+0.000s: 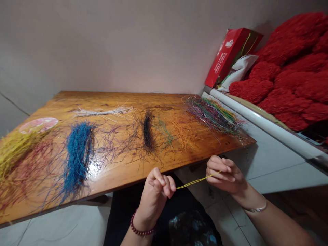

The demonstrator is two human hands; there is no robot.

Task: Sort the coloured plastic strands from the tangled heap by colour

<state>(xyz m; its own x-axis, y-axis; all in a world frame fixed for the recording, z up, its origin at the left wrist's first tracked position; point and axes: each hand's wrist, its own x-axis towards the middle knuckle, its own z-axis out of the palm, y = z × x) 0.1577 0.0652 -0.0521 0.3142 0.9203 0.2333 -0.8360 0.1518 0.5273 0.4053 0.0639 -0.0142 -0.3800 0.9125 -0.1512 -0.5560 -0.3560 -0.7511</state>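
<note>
Stretched between my two hands is a thin yellow strand (pixel 192 182), which looks doubled along its length. My left hand (pixel 159 184), with a dark red bead bracelet at the wrist, pinches one end. The other end is gripped in the curled fingers of my right hand (pixel 223 173), above a silver bangle. Both hands are in front of the table's near edge, over my lap. Nearest to them on the wooden table (pixel 123 171) are loose orange strands (pixel 183 133), a few green strands (pixel 166 133) and a black bundle (pixel 148 131).
Blue (pixel 78 153), yellow (pixel 15 150) and white (pixel 105 111) bundles lie further left, near a pink-and-white oval (pixel 38 125). A mixed-colour heap (pixel 214 114) lies at the table's right end. Beyond are a red box-like bag (pixel 225 54) and piled red fluffy bundles (pixel 289 78).
</note>
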